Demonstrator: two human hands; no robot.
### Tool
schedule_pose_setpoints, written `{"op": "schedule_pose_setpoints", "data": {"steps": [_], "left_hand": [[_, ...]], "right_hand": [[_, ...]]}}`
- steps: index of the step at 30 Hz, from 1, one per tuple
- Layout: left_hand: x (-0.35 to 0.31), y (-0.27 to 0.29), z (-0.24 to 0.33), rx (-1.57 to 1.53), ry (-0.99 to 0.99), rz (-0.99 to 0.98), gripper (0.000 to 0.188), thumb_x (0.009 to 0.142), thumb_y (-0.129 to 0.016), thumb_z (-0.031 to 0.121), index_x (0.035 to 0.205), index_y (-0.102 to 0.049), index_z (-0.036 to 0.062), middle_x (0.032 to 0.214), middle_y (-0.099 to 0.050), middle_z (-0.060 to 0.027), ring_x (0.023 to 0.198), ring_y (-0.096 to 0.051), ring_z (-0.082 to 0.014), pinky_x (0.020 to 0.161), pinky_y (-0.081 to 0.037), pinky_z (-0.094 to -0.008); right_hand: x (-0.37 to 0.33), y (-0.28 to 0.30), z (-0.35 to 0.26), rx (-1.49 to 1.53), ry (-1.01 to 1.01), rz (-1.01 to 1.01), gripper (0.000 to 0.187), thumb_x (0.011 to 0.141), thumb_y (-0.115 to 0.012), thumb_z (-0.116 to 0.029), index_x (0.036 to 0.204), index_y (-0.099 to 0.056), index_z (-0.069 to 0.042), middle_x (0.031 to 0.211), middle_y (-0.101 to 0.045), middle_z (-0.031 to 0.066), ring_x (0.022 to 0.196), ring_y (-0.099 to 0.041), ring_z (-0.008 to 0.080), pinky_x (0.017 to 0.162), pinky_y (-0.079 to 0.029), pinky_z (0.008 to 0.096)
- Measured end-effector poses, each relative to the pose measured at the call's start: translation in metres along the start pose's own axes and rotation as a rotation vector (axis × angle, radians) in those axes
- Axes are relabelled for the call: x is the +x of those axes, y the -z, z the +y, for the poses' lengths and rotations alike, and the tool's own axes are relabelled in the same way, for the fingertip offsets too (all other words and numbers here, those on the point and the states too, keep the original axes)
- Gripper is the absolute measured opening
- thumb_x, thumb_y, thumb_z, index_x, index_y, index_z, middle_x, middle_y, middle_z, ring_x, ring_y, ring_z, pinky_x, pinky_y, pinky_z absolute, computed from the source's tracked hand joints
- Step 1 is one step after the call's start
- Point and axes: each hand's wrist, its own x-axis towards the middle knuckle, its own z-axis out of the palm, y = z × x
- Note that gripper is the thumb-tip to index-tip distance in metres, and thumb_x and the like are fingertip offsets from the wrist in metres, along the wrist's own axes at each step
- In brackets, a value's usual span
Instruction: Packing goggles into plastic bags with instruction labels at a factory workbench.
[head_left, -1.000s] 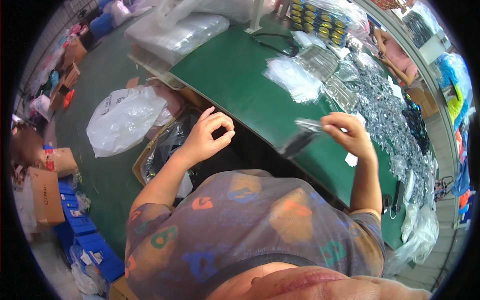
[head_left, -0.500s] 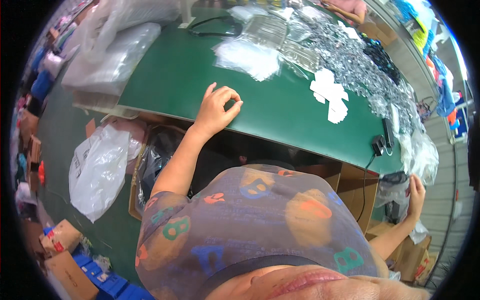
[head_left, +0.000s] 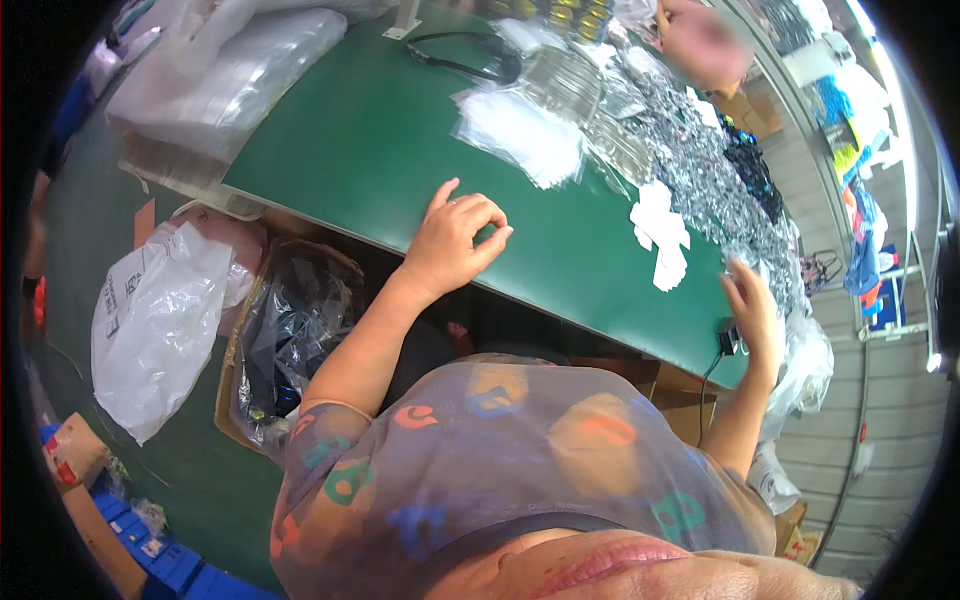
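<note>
My left hand (head_left: 455, 240) hovers at the near edge of the green table (head_left: 350, 150). Its thumb and index fingertips meet in a loose ring with the little finger sticking out, and nothing shows in it. On the right, my right hand (head_left: 757, 315) is raised over the table's end, fingers extended and slightly apart, holding nothing I can see. Close by it are a black power adapter (head_left: 729, 338) and the large pile of small clear-wrapped items (head_left: 690, 160). White paper tags (head_left: 660, 232) lie between my hands. Farther back is a stack of clear bags (head_left: 525, 130).
A black strap loop (head_left: 465, 70) and clear plastic trays (head_left: 560, 80) lie toward the back. Stacked plastic packs (head_left: 230, 90) occupy the far left. Below stand a carton of wrapped goods (head_left: 290, 320) and a white bag (head_left: 160, 325). Another person (head_left: 705, 45) sits across the table.
My right hand has come up from beside the hanging bags at the table's right end to above the table. My left hand keeps its curled shape. The whole view has shifted.
</note>
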Motion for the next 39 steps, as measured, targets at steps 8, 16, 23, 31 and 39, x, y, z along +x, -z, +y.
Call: {"op": "schedule_pose_setpoints", "data": {"steps": [8,16,23,31,39], "left_hand": [[0.003,0.006,-0.002,-0.040,-0.002,0.168,0.011,0.088,-0.069,0.015,0.088,-0.060,0.0085,0.086,-0.066,-0.0029,0.087,-0.066,-0.0251,0.110,-0.037,-0.0532],[0.011,0.000,-0.002,-0.034,0.023,0.138,0.011,0.086,-0.071,0.014,0.087,-0.061,0.0090,0.089,-0.067,-0.0030,0.088,-0.066,-0.0244,0.110,-0.036,-0.0544],[0.008,0.005,-0.014,-0.675,0.301,0.747,0.050,0.095,-0.065,0.019,0.138,-0.048,0.0009,0.145,-0.048,-0.0150,0.136,-0.045,-0.0282,0.118,-0.030,-0.0388],[-0.015,0.060,0.017,-0.940,0.242,0.790,0.096,0.097,-0.043,0.070,0.159,-0.014,0.0023,0.163,-0.022,-0.0167,0.149,-0.026,-0.0293,0.122,-0.018,-0.0444],[-0.071,0.031,0.039,-1.204,0.660,0.656,0.027,0.102,-0.057,0.015,0.124,-0.056,-0.0012,0.108,-0.068,-0.0134,0.103,-0.066,-0.0255,0.094,-0.054,-0.0417]], "right_hand": [[0.284,-0.147,-0.321,0.271,1.031,0.146,0.046,0.092,-0.066,-0.042,0.120,-0.066,-0.006,0.116,-0.068,0.0151,0.107,-0.065,0.0356,0.091,-0.052,0.0439],[0.441,-0.243,-0.378,0.420,0.546,0.115,0.036,0.091,-0.057,-0.041,0.115,-0.073,-0.019,0.110,-0.073,0.0103,0.107,-0.068,0.0341,0.091,-0.053,0.0466],[0.358,-0.062,-0.339,1.632,0.450,-0.432,0.024,0.098,-0.059,-0.022,0.107,-0.064,0.000,0.091,-0.067,0.0087,0.083,-0.066,0.0224,0.077,-0.054,0.0377],[0.145,-0.036,-0.310,1.972,0.599,-0.916,0.026,0.100,-0.057,-0.025,0.105,-0.064,0.000,0.101,-0.071,0.0145,0.097,-0.069,0.0304,0.094,-0.054,0.0473],[0.058,-0.067,-0.254,2.005,0.418,-1.086,0.043,0.101,-0.054,-0.020,0.139,-0.047,-0.002,0.096,-0.064,0.0063,0.087,-0.067,0.0205,0.090,-0.054,0.0401]]}}
